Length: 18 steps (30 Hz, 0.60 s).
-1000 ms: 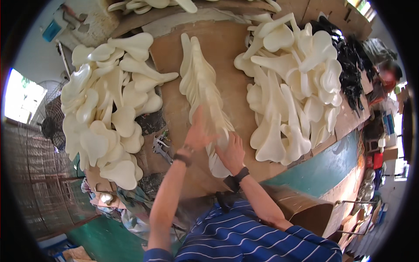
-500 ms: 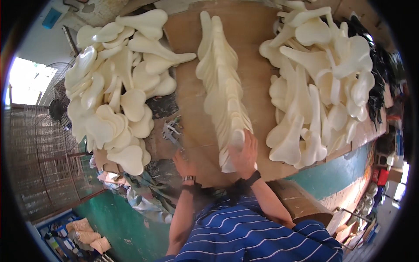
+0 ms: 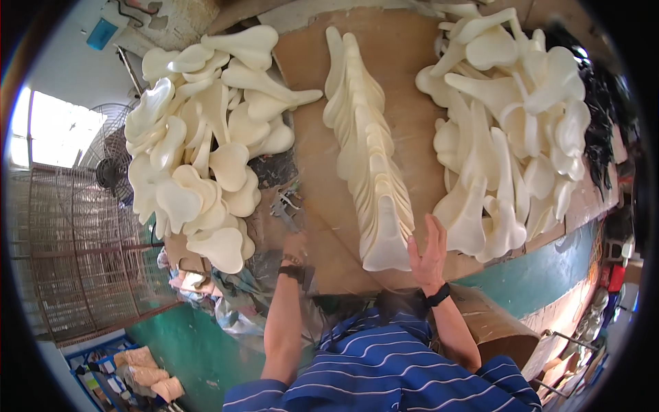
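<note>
A long row of nested cream, saddle-shaped shells (image 3: 386,226) runs down the middle of the table, wide ends toward me. My right hand (image 3: 429,257) is open beside the nearest shell, its fingers stretched upward and the thumb side at the shell's right edge. To the left of the row, my left hand (image 3: 295,248) is low over the table's front, just below a small silver metal tool (image 3: 285,204) whose kind I cannot make out. Blur hides the left fingers, so whether they touch the tool is unclear.
Loose heaps of the same shells lie at left (image 3: 199,158) and right (image 3: 508,137). Brown cardboard (image 3: 319,240) covers the tabletop. Black plastic (image 3: 596,130) hangs beyond the right heap. A cardboard box (image 3: 480,323) stands below the front edge; a fan (image 3: 110,172) is at far left.
My right hand has come off the top of the nearest shell and moved to its right side, fingers opened. My left hand stays near the silver tool. The whole view has shifted slightly.
</note>
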Available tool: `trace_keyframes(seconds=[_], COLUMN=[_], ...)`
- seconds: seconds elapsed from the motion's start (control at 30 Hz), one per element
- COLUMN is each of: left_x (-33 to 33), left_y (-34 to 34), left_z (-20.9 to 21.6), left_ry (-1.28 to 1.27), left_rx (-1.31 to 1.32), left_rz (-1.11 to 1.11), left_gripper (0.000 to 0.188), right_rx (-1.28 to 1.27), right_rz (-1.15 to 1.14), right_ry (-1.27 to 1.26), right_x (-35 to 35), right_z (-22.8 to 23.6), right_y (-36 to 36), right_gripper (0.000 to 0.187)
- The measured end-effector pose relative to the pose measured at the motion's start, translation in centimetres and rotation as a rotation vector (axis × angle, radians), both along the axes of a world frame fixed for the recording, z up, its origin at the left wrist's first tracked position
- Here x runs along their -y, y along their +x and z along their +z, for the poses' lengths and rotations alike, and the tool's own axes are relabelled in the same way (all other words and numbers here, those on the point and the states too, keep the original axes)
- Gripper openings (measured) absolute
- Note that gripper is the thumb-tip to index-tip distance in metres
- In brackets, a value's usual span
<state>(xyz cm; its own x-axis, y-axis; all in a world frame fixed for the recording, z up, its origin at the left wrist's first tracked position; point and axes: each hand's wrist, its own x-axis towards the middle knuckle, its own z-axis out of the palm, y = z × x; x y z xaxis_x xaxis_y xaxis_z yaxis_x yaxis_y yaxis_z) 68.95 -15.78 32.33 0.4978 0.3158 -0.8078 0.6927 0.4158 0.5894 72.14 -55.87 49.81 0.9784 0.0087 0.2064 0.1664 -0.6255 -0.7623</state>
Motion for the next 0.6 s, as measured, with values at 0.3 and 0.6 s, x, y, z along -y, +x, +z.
trace_keyframes(seconds=[0.3, 0.6], left_x=[8.1, 15.5], left_y=[-5.5, -15.5], left_z=[12.0, 22.1], left_ry=[-0.553, -0.519], left_rx=[0.554, 0.899], left_rz=[0.39, -0.228], left_gripper=[0.022, 0.026], right_rx=[-0.035, 0.173], right_rz=[-0.015, 0.4], right_ry=[-0.013, -0.064], right_x=[0.9, -9.5], right_z=[7.9, 17.6], right_y=[-8.3, -14.4], right_gripper=[0.032, 0.056])
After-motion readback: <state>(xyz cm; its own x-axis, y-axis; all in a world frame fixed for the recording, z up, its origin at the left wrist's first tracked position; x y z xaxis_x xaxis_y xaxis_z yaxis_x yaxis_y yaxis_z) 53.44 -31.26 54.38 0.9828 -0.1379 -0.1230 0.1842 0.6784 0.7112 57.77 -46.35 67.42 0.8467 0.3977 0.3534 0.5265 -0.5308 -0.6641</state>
